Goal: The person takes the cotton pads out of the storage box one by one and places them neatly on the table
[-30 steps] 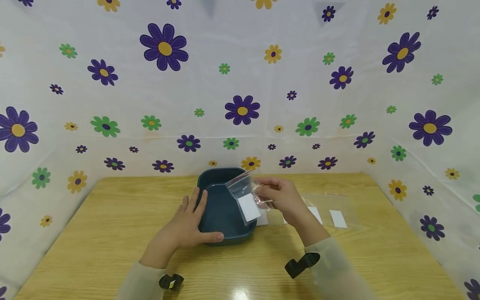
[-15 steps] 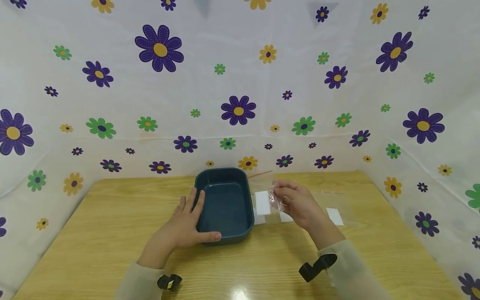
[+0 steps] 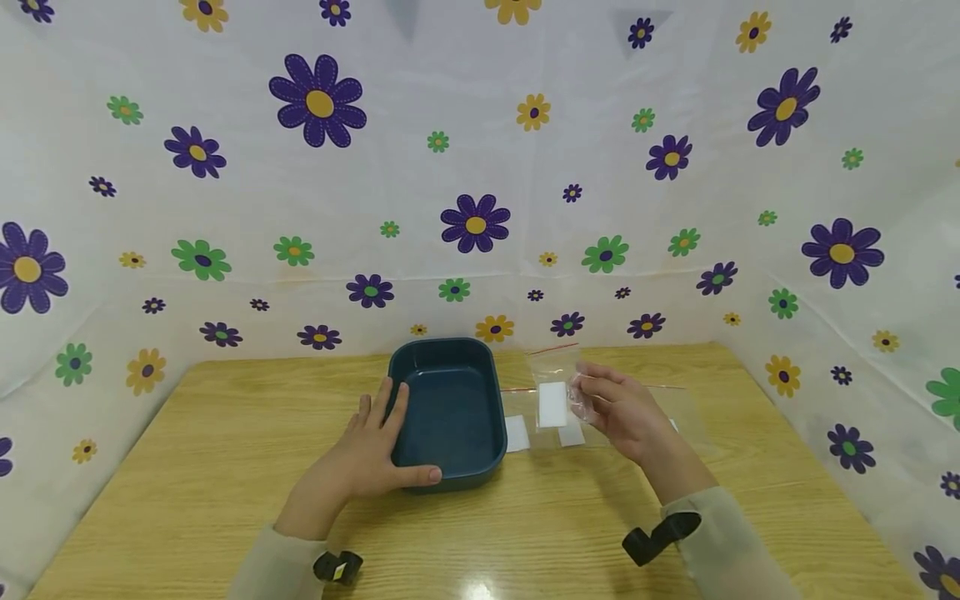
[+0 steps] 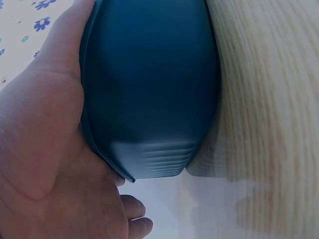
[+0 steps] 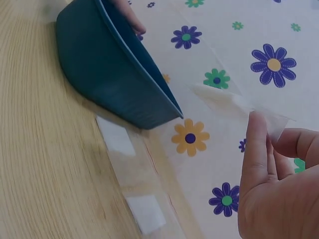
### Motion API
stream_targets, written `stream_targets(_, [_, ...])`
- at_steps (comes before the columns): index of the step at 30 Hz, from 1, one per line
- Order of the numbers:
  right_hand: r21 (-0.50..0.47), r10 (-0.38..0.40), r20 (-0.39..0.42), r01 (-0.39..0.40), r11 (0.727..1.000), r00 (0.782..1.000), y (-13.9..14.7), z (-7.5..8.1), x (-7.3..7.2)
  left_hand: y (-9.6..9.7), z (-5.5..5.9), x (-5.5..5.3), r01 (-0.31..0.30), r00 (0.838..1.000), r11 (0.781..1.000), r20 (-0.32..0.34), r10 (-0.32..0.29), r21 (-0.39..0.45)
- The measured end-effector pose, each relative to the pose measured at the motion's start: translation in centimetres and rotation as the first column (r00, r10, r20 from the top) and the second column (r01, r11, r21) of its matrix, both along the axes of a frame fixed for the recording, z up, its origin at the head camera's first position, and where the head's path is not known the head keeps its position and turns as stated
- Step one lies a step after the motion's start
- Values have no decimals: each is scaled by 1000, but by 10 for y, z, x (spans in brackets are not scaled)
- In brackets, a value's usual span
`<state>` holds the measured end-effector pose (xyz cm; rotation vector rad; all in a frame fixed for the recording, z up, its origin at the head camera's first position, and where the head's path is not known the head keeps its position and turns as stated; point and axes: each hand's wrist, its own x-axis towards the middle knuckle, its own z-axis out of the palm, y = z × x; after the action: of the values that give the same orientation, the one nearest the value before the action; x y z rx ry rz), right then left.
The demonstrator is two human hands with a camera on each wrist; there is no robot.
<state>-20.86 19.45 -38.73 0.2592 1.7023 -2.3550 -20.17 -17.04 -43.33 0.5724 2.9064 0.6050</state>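
A dark teal plastic basin sits on the wooden table. My left hand rests on its left and near rim, fingers spread and straight; the left wrist view shows the palm against the basin. To the right of the basin, my right hand pinches a clear zip-lock bag with a white panel and a red seal line, held above the table. In the right wrist view, thumb and fingertips grip the crumpled side of this bag. Whether the bag contains anything cannot be told.
Several similar zip-lock bags lie in a row right of the basin, one with a white panel beside its wall. The right hand partly covers the rightmost bag. A flower-printed cloth hangs behind the table.
My right hand has carried the zip-lock bag from above the basin to the right, over the bags on the table. My left hand stays on the basin.
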Motion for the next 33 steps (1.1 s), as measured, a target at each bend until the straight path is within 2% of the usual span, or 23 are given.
stream_targets(11, [37, -19, -18, 19, 999, 1000, 39, 0, 4, 0, -1, 0, 0, 1000, 1000, 6, 0, -1])
stream_targets(21, [100, -46, 2, 46, 994, 999, 72, 1, 2, 1, 2, 1, -3, 1000, 1000, -4, 3, -17])
stream_targets(26, [75, -68, 29, 66, 995, 997, 90, -1, 1, 1, 2, 3, -10, 999, 999, -41, 8, -46])
stream_targets(33, [-39, -127, 101, 132, 991, 987, 113, -4, -3, 0, -2, 0, -13, 998, 998, -67, 8, -64])
